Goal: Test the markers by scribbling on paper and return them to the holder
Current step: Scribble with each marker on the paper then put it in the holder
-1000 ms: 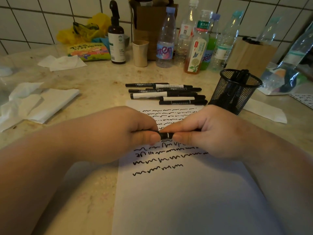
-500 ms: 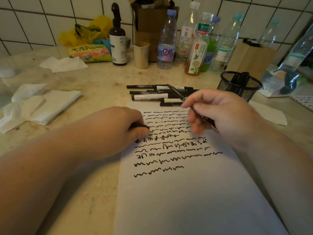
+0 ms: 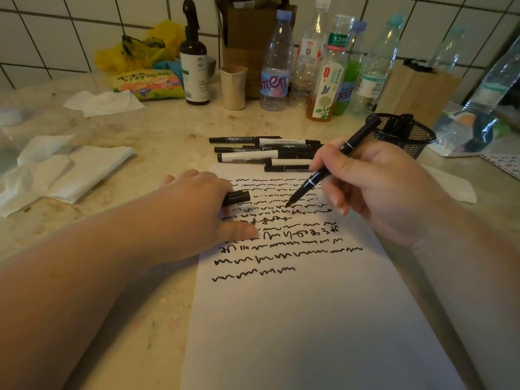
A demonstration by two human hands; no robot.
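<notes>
A white sheet of paper (image 3: 309,319) lies on the counter, its upper half covered in black scribbles. My right hand (image 3: 380,190) grips an uncapped black marker (image 3: 318,175) in a writing hold, with the tip just over the scribbled lines. My left hand (image 3: 202,209) rests on the paper's left edge and holds the black cap (image 3: 237,197) under its fingers. Several capped markers (image 3: 264,153) lie in a row beyond the paper's top edge. The black mesh holder (image 3: 405,135) stands to their right with a marker or two inside.
Crumpled tissues (image 3: 64,170) lie at the left. Along the tiled wall stand a brown spray bottle (image 3: 194,68), a beige cup (image 3: 233,87), several plastic bottles (image 3: 326,68), a wooden block (image 3: 419,91) and a clear bag (image 3: 478,119).
My hands pulled the cap off the marker and moved apart. The left hand went down onto the paper with the cap, and the right hand turned the marker into a writing hold over the scribbles.
</notes>
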